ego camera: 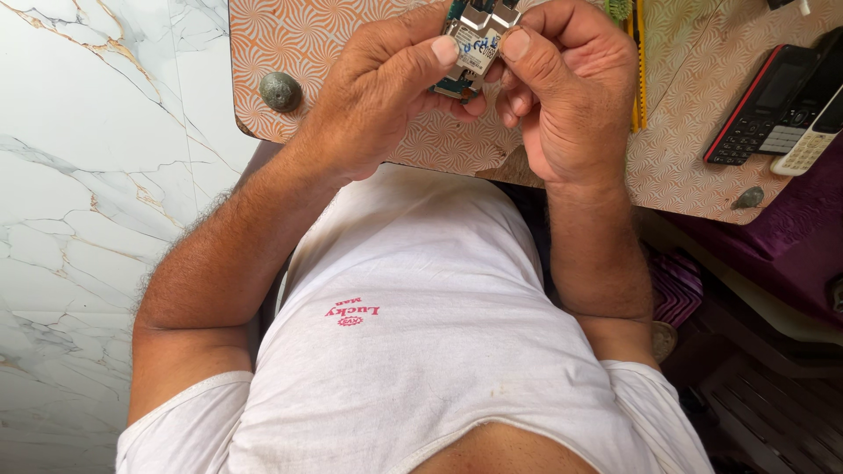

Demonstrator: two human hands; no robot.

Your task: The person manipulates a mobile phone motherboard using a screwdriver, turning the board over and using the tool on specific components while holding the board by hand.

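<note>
Gripping flat rectangular circuit board [472, 42]

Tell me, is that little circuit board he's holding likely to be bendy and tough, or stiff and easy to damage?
Probably stiff: the small circuit board looks flat and thin, pinched between the left hand and right hand without sagging. Likely light, since fingertips alone carry it. Possibly delicate too: metal parts sit exposed on its face, so rough handling might harm them.
</note>
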